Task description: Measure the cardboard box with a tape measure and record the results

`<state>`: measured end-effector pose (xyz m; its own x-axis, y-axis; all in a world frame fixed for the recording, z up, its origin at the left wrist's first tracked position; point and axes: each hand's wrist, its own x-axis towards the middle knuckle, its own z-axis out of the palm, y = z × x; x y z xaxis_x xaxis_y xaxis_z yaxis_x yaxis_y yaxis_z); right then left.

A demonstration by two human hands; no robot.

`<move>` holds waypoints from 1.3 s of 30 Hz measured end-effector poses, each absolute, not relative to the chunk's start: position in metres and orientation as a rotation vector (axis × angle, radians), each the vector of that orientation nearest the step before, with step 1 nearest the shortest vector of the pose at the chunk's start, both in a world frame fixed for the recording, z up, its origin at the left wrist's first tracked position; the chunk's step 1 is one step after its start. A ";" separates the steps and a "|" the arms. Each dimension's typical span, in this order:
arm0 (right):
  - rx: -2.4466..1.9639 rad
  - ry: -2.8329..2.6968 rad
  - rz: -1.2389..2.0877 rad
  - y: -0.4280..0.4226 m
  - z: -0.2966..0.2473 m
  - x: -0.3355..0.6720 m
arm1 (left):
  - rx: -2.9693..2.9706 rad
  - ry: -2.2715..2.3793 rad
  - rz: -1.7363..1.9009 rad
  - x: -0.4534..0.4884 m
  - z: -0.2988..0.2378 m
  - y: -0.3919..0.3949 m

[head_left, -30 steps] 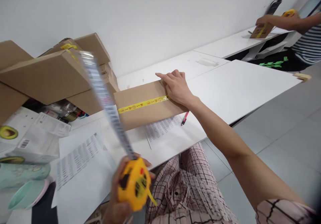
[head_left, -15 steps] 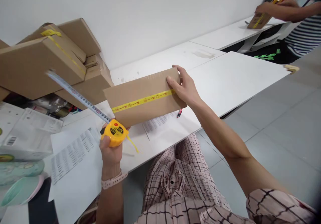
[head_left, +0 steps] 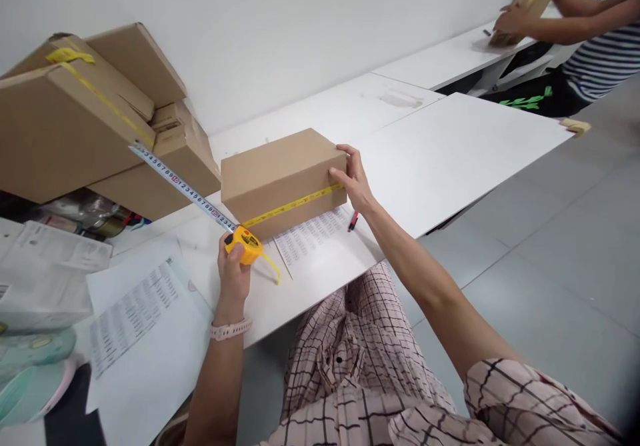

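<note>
My left hand [head_left: 234, 274] is closed round a yellow tape measure [head_left: 246, 243]. Its metal blade [head_left: 185, 189] sticks out up and to the left, past the left side of a brown cardboard box [head_left: 280, 153]. The box rests on the white table over a printed sheet [head_left: 313, 236], and yellow printed tape [head_left: 295, 205] runs along its near side. My right hand [head_left: 354, 181] grips the box's right end, thumb on the near side and fingers round the far edge. The tape measure's case is at the box's near left corner.
Several cardboard boxes [head_left: 75, 133] are piled at the left. Printed papers [head_left: 145, 339] lie on the near left of the table [head_left: 450, 159], and a red and black pen [head_left: 353, 222] lies right of the box. At far right another person's hands [head_left: 515, 19] hold a box.
The box has gone from tilted up to sitting level on the table, its top now showing. The tape measure has moved right and up, its blade closer to the box.
</note>
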<state>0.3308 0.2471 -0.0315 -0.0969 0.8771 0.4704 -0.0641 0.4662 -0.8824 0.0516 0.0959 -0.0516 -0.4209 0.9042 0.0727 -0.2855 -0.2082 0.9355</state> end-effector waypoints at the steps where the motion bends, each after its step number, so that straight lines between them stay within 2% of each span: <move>1: -0.768 -1.446 0.937 0.247 -0.034 0.331 | 0.856 1.202 1.754 0.051 -0.053 0.097; 8: -0.879 -1.317 0.824 0.232 -0.041 0.344 | 1.210 1.385 1.847 0.060 -0.032 0.056; 11: -0.919 -1.254 0.770 0.211 -0.020 0.352 | 1.421 1.328 1.404 0.074 -0.014 0.019; 14: -0.840 -1.272 0.853 0.183 0.009 0.358 | 1.473 1.202 0.803 0.097 -0.006 -0.009; 16: -0.808 -1.273 0.872 0.165 0.023 0.363 | 1.487 1.139 0.526 0.112 -0.008 -0.019; 21: -0.848 -1.215 0.825 0.133 0.022 0.384 | 1.625 1.157 0.336 0.131 -0.019 -0.027; 26: -0.843 -1.293 0.969 0.101 -0.007 0.381 | 1.533 1.272 0.600 0.132 -0.034 -0.030; 31: -0.771 -1.719 1.130 0.080 -0.031 0.358 | 1.723 1.402 0.956 0.125 -0.025 -0.018; 33: -0.984 -1.728 1.009 0.095 -0.036 0.358 | 1.882 1.450 1.072 0.114 -0.008 -0.005; 37: -1.695 -1.567 0.539 0.154 -0.048 0.370 | 2.209 1.527 1.443 0.089 0.040 0.043; 39: -1.905 -1.629 0.469 0.181 -0.054 0.373 | 2.298 1.635 1.516 0.081 0.061 0.077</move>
